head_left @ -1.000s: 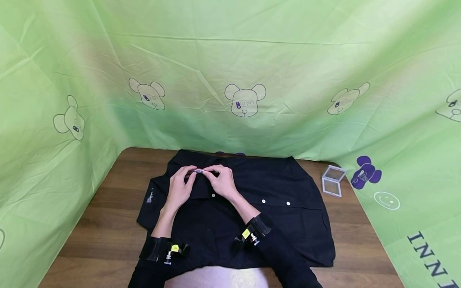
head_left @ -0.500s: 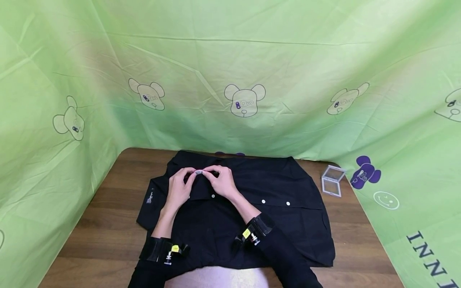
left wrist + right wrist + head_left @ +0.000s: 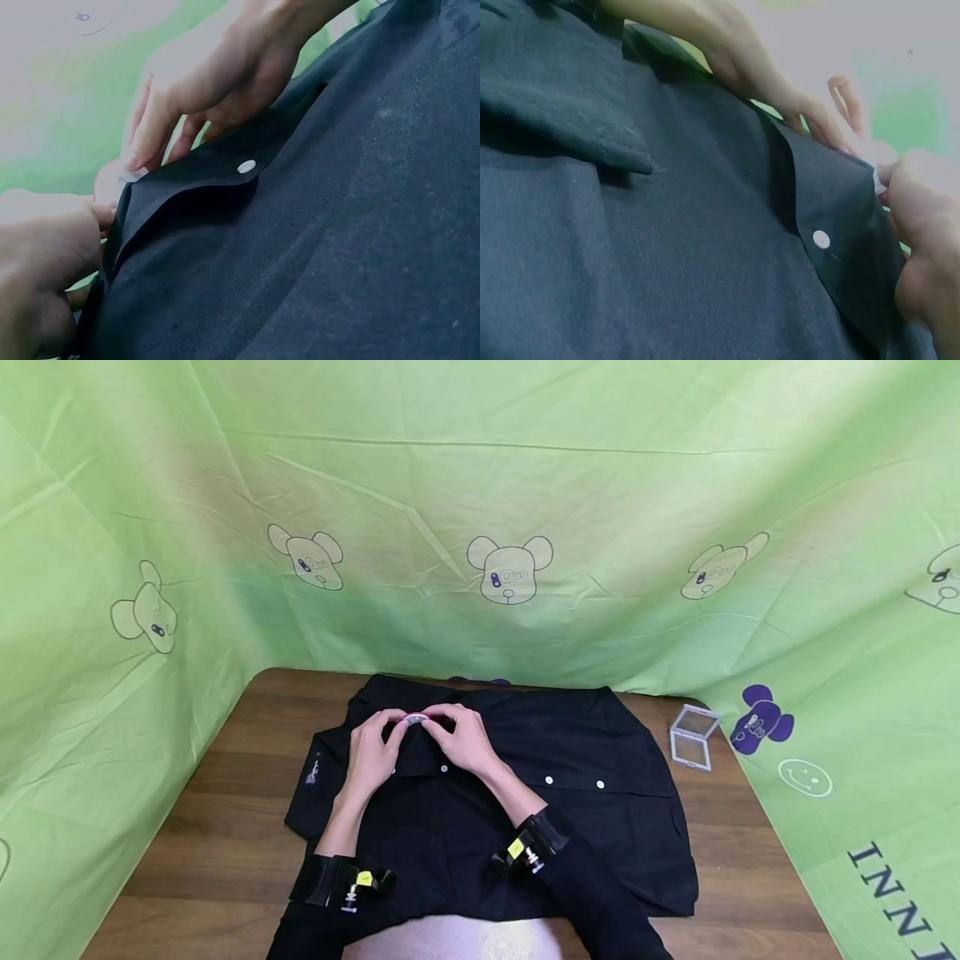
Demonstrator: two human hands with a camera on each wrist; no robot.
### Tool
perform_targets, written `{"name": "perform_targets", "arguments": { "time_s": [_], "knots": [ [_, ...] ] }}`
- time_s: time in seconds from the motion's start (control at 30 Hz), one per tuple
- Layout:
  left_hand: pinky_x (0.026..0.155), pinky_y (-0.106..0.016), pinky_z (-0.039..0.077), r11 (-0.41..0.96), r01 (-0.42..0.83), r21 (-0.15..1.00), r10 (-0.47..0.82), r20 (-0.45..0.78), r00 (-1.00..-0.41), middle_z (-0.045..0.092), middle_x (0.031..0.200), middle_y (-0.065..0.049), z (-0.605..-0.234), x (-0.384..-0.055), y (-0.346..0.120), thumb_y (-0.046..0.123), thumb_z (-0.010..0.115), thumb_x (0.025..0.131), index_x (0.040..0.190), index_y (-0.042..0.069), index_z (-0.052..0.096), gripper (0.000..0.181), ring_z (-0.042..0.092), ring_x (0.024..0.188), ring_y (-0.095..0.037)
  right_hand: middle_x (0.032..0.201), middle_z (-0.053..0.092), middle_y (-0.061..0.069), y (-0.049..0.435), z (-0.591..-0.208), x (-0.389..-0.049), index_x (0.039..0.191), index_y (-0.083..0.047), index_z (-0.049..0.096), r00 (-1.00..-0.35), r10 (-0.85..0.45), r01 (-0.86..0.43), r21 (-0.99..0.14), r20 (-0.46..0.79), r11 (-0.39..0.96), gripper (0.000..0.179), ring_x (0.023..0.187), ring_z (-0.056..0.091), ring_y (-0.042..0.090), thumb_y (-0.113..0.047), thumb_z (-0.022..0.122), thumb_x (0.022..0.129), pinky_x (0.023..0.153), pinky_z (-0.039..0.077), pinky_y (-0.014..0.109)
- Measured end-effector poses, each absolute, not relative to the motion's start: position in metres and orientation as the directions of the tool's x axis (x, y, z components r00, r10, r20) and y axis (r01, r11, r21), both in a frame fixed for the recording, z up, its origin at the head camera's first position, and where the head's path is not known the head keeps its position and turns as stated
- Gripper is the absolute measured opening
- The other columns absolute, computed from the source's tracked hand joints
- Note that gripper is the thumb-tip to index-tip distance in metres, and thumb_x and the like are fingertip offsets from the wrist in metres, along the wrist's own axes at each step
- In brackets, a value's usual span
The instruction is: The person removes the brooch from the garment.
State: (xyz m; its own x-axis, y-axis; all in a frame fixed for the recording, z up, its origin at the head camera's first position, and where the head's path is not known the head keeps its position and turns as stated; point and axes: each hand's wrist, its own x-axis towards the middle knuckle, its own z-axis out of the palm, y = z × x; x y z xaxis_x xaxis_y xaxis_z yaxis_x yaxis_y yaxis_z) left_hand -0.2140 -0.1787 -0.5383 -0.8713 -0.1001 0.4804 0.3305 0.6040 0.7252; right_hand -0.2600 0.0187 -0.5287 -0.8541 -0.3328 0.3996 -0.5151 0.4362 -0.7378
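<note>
A black shirt [image 3: 517,843] with white buttons lies spread over the table. Above its upper left part, my left hand [image 3: 370,750] and right hand [image 3: 463,739] meet with their fingertips at a small round, pale, pink-rimmed disc [image 3: 415,719]. Thumb and fingers of each hand pinch one side of it. In the left wrist view, the right hand [image 3: 225,71] bends down to the shirt's raised edge, with the left hand [image 3: 45,255] at lower left. The right wrist view has the pale disc [image 3: 882,154] between the hands, partly hidden by fingers; its exact kind I cannot tell.
An opened clear plastic case [image 3: 692,739] with two hinged halves sits at the table's right back corner. Brown wooden table [image 3: 195,843] shows around the shirt. A green printed cloth [image 3: 405,485] hangs behind and at both sides. Both wrists wear black straps with small mounts.
Both hands stay in nearly the same place. Between the fingertips the disc has tilted a little, and more of its pink rim and pale face shows now.
</note>
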Motion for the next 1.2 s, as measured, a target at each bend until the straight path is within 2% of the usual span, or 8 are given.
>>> {"name": "perform_targets", "arguments": {
  "time_s": [0.2, 0.37, 0.77, 0.87, 0.97, 1.1, 1.2],
  "knots": [
    [0.100, -0.055, 0.061, 0.612, 0.335, 0.716, -0.100, 0.491, -0.865, 0.084, 0.114, -0.017, -0.538, -0.214, -0.179, 0.009, 0.079, 0.106, 0.115, 0.003, 0.082, 0.011, 0.080, 0.113, -0.038, 0.122, 0.086, 0.004, 0.019, -0.521, -0.258, 0.125, -0.012, 0.084, -0.830, -0.383, -0.553, -0.690, 0.406, 0.467, 0.022, 0.117, 0.077, 0.024, -0.018, 0.083, 0.103, 0.102, 0.062, 0.043],
    [0.097, -0.055, 0.061, 0.614, 0.321, 0.721, -0.106, 0.479, -0.872, 0.084, 0.113, -0.017, -0.535, -0.213, -0.179, 0.010, 0.078, 0.106, 0.116, 0.004, 0.082, 0.012, 0.080, 0.110, -0.037, 0.125, 0.085, 0.005, 0.014, -0.516, -0.256, 0.124, -0.012, 0.084, -0.819, -0.432, -0.567, -0.646, 0.377, 0.511, 0.022, 0.121, 0.075, 0.026, -0.022, 0.080, 0.106, 0.106, 0.060, 0.045],
    [0.102, -0.057, 0.059, 0.609, 0.323, 0.725, -0.095, 0.470, -0.878, 0.084, 0.115, -0.016, -0.541, -0.217, -0.181, 0.014, 0.077, 0.108, 0.117, 0.006, 0.082, 0.013, 0.079, 0.113, -0.038, 0.119, 0.087, 0.006, 0.006, -0.520, -0.257, 0.118, -0.010, 0.086, -0.850, -0.379, -0.526, -0.636, 0.366, 0.564, 0.020, 0.114, 0.079, 0.025, -0.026, 0.081, 0.106, 0.100, 0.063, 0.044],
    [0.097, -0.052, 0.060, 0.602, 0.367, 0.709, -0.091, 0.518, -0.850, 0.084, 0.113, -0.013, -0.557, -0.225, -0.185, 0.019, 0.077, 0.109, 0.116, 0.009, 0.083, 0.014, 0.078, 0.109, -0.035, 0.119, 0.087, 0.006, 0.007, -0.521, -0.257, 0.118, -0.010, 0.086, -0.855, -0.371, -0.517, -0.645, 0.362, 0.563, 0.020, 0.114, 0.079, 0.025, -0.024, 0.081, 0.105, 0.100, 0.063, 0.044],
    [0.093, -0.053, 0.059, 0.599, 0.403, 0.693, -0.093, 0.559, -0.824, 0.084, 0.110, -0.013, -0.560, -0.226, -0.186, 0.019, 0.076, 0.108, 0.114, 0.010, 0.083, 0.013, 0.078, 0.104, -0.035, 0.119, 0.087, 0.006, 0.007, -0.523, -0.258, 0.118, -0.010, 0.086, -0.858, -0.368, -0.511, -0.654, 0.357, 0.558, 0.020, 0.115, 0.079, 0.025, -0.023, 0.080, 0.105, 0.101, 0.063, 0.044],
    [0.094, -0.058, 0.059, 0.592, 0.383, 0.709, -0.108, 0.541, -0.834, 0.084, 0.110, -0.016, -0.543, -0.216, -0.180, 0.014, 0.076, 0.107, 0.114, 0.007, 0.082, 0.012, 0.078, 0.105, -0.039, 0.118, 0.087, 0.006, 0.007, -0.524, -0.258, 0.118, -0.010, 0.086, -0.862, -0.365, -0.505, -0.664, 0.353, 0.551, 0.018, 0.114, 0.080, 0.025, -0.021, 0.080, 0.105, 0.101, 0.063, 0.043],
    [0.092, -0.056, 0.059, 0.590, 0.378, 0.714, -0.113, 0.536, -0.837, 0.083, 0.109, -0.015, -0.544, -0.217, -0.180, 0.014, 0.076, 0.107, 0.114, 0.007, 0.082, 0.012, 0.078, 0.104, -0.037, 0.118, 0.087, 0.005, 0.007, -0.524, -0.259, 0.118, -0.010, 0.086, -0.864, -0.366, -0.500, -0.670, 0.345, 0.548, 0.018, 0.114, 0.080, 0.025, -0.020, 0.080, 0.105, 0.102, 0.063, 0.043]
  ]
}}
